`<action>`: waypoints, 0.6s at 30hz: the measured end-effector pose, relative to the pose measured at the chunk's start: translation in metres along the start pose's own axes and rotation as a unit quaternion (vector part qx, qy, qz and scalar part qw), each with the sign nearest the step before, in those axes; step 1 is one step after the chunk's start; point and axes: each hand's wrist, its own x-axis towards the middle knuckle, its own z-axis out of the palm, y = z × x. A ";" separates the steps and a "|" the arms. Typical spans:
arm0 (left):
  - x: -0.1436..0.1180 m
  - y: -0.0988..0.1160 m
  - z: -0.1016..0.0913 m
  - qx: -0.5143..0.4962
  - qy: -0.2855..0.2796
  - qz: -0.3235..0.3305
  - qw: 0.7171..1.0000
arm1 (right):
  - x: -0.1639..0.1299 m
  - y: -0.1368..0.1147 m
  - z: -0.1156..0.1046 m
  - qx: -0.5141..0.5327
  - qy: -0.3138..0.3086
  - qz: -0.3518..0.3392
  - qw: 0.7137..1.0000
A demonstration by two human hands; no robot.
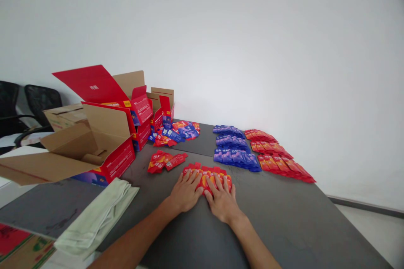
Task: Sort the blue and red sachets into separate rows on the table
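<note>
- Plain white wall (pixel 252 42) backs a dark grey tabletop (pixel 284 218) that fills the lower part of the head view.
- Both bare hands lie flat, palms down, side by side near the middle of the table: the left hand (pixel 184 193) and the right hand (pixel 222 201), fingers spread and pointing away from the person.
- Under the fingertips of both hands sits a fanned row of red and orange foil sachets (pixel 206 174); neither hand closes around anything, both simply press open on the packets.
- Just beyond and left of the left hand lies a small loose bunch of red sachets (pixel 166 161), apart from the pressed row.
- Farther right, three neat rows of blue-violet sachets (pixel 235 149) run beside matching rows of red-orange sachets (pixel 277 155), the two colours lying close alongside one another.
- At the far edge, a mixed heap of blue and red sachets (pixel 176 132) spreads out beside the cartons.
- Open red printed cardboard cartons (pixel 107 134) with brown inner flaps stand along the left side of the table, lids raised.
- A folded pale green cloth (pixel 101 214) rests on the near left corner, well apart from the hands.
- Black office chairs (pixel 34 101) show behind the cartons at far left.
</note>
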 end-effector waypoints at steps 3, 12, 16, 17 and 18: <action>0.001 0.021 0.010 0.001 0.020 -0.003 1.000 | -0.012 0.018 -0.004 -0.011 0.007 0.004 1.000; 0.013 0.066 0.029 0.003 0.054 0.025 0.998 | -0.033 0.060 -0.016 -0.023 0.000 0.032 0.999; 0.014 0.070 0.031 0.011 0.076 0.035 0.996 | -0.034 0.062 -0.015 -0.033 -0.001 0.030 0.999; 0.014 0.069 0.032 0.012 0.081 0.037 0.996 | -0.034 0.061 -0.015 -0.035 -0.002 0.029 0.999; 0.014 0.069 0.032 0.012 0.085 0.038 0.996 | -0.034 0.061 -0.015 -0.039 -0.003 0.031 0.999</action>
